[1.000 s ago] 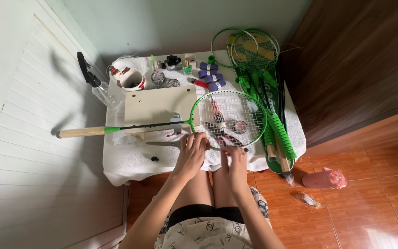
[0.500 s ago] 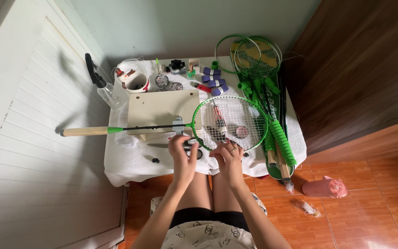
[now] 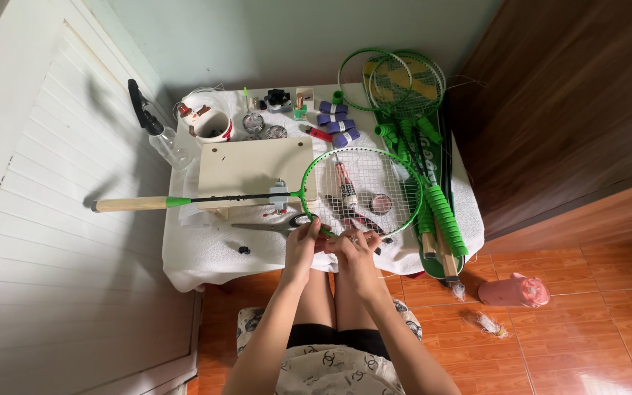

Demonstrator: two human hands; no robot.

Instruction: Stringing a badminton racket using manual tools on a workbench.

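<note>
Both hands [image 3: 334,245] pinch near rim of green racket [image 3: 363,190], white strings taut.

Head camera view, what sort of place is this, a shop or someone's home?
Probably a home corner set up for mending badminton rackets. A small towel-covered table stands on an orange tiled floor, a stack of green rackets and purple grip rolls lie on it, and both hands work at one green racket's rim.

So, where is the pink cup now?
In the head view, the pink cup lies on the orange tile floor at right, beside the white-covered table.
</note>
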